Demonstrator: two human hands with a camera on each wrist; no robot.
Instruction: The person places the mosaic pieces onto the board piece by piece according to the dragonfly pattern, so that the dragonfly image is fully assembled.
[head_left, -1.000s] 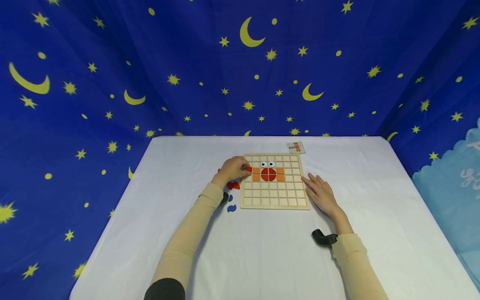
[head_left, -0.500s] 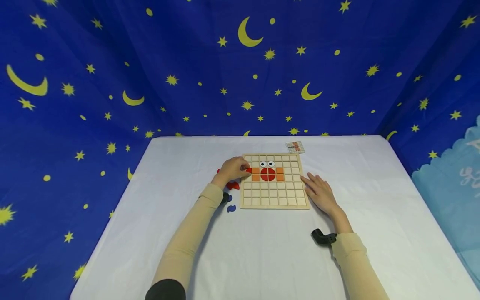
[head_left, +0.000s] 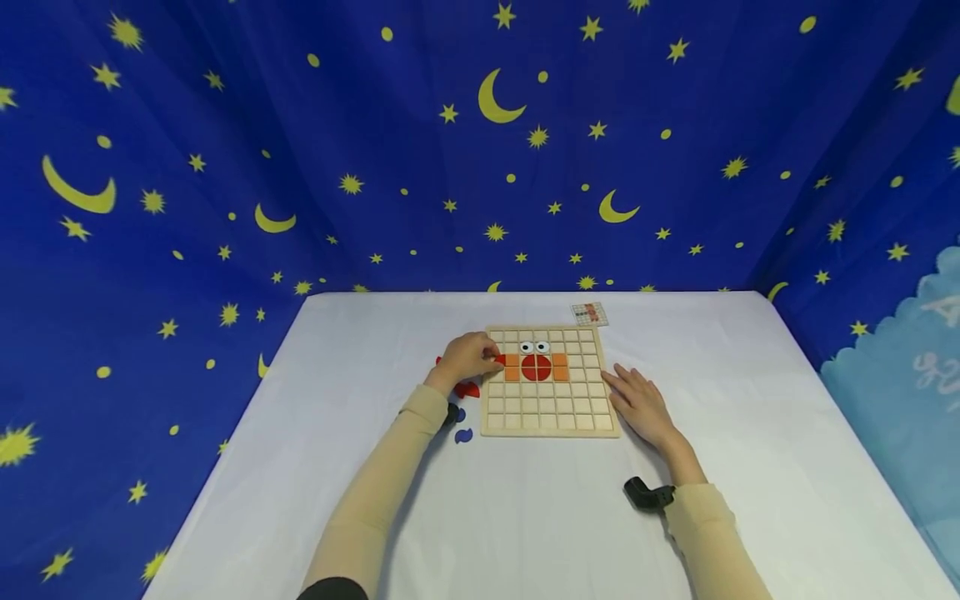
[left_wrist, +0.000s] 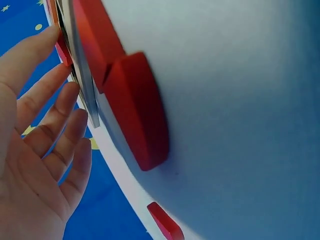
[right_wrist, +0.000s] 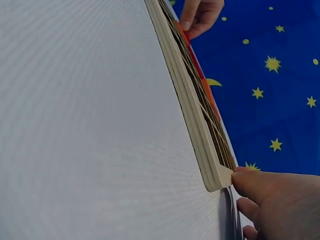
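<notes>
In the head view a wooden grid board (head_left: pixel 551 423) lies on the white table. Orange squares (head_left: pixel 560 367), red quarter-circle pieces (head_left: pixel 536 367) forming a disc and two eye pieces (head_left: pixel 535 347) sit in its cells. My left hand (head_left: pixel 467 357) reaches over the board's left side and pinches a small red piece (left_wrist: pixel 63 52) between thumb and forefinger, beside the left orange squares. The other left fingers are loosely bent. Relaxed and extended, the fingers of my right hand (head_left: pixel 640 404) touch the board's right edge; the thumb meets its corner in the right wrist view.
Loose red pieces (left_wrist: pixel 136 112) lie left of the board, partly under my left wrist. Blue pieces (head_left: pixel 463 436) lie nearer me. A small pattern card (head_left: pixel 590 314) rests behind the board's far right corner. A blue starry curtain (head_left: pixel 420 167) hangs behind the table.
The head view has tilted up slightly, so the table appears lower. Both hands keep nearly the same places at the board, the red piece still pinched in the left.
</notes>
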